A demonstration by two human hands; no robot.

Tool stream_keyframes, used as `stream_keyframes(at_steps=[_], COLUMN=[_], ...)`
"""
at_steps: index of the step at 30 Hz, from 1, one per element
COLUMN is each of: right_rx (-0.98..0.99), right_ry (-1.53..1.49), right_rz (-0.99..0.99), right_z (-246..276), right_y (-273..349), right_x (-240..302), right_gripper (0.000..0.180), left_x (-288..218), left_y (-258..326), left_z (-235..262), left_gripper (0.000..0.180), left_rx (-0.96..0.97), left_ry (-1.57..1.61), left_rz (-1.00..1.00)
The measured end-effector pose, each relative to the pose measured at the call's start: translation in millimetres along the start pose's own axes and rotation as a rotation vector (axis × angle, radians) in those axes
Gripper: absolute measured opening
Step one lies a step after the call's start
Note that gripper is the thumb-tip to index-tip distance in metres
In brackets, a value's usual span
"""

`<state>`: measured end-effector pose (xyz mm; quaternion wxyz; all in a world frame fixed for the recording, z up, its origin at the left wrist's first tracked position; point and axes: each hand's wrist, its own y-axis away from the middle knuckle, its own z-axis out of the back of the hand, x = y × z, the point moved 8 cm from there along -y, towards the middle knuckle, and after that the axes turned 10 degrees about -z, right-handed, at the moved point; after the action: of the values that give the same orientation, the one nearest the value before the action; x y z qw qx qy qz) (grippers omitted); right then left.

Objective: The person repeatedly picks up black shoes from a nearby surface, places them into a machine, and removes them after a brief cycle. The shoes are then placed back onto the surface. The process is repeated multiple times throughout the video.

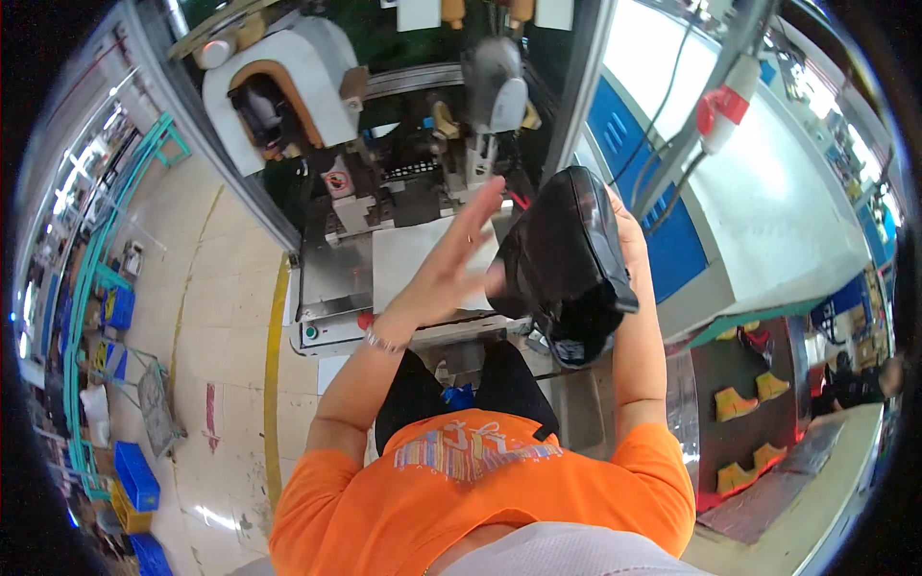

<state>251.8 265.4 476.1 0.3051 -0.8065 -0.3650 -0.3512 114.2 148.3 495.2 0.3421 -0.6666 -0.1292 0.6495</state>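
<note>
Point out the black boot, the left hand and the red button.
Boot (567, 259), head view: on its shiny black upper.
Left hand (451, 269), head view: middle of the hand.
Red button (366, 320), head view: on its cap, at the machine's front edge.

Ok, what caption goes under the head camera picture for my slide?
Right hand holds a black boot at a shoe machine, left hand open beside it.

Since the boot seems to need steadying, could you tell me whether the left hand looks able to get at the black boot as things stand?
Probably yes. The left hand is open, fingers spread, right beside the black boot that the right hand holds up from behind. Nothing lies between them; whether the palm already touches the boot, I cannot tell.
</note>
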Motion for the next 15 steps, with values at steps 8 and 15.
stream_keyframes(at_steps=[8,15], right_rx=[-0.289,-0.426], right_ry=[0.442,0.205], right_rz=[0.074,0.047], right_z=[7,28], right_y=[-79,-167], right_x=[67,96], right_gripper=[0.013,0.019], left_x=[9,50], left_y=[-62,-138], left_z=[106,167], left_gripper=[0.01,0.022], left_rx=[-0.493,-0.649], left_ry=[0.013,0.351], left_rz=[0.054,0.211])
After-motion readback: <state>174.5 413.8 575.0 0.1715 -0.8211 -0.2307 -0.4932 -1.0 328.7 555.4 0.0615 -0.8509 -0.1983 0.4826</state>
